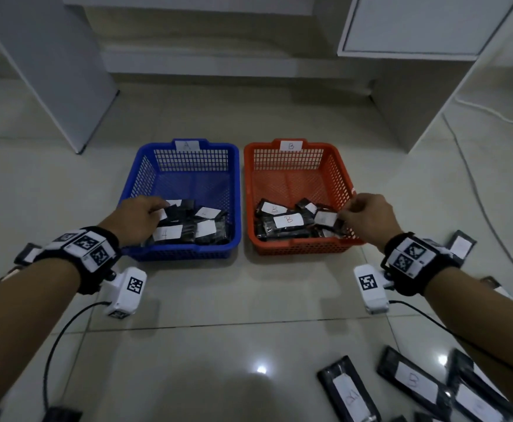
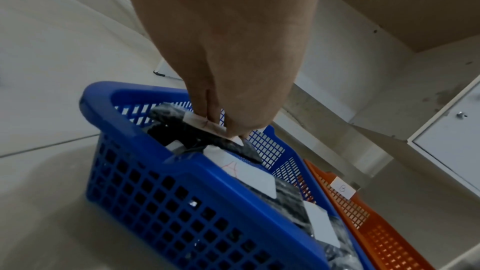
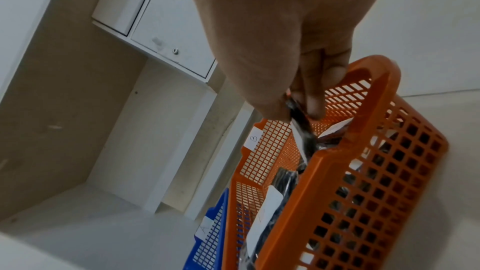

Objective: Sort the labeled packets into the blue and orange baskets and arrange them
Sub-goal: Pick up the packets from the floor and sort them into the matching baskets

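Looks like mid-sort, both hands dropping packets in at once: the left hand [image 1: 139, 216] pinches a packet [image 2: 207, 130] by its white label over the pile in the blue basket [image 1: 234, 190], and the right hand [image 1: 368, 219] pinches another packet [image 1: 328, 219] by its end just inside the orange basket [image 1: 250, 190]. Next I'd guess both just let go, then go for the loose packets [image 1: 410, 382] lying on the floor [image 1: 249, 300] near the right forearm. Both arms reach forward, palms down, fingers curled.
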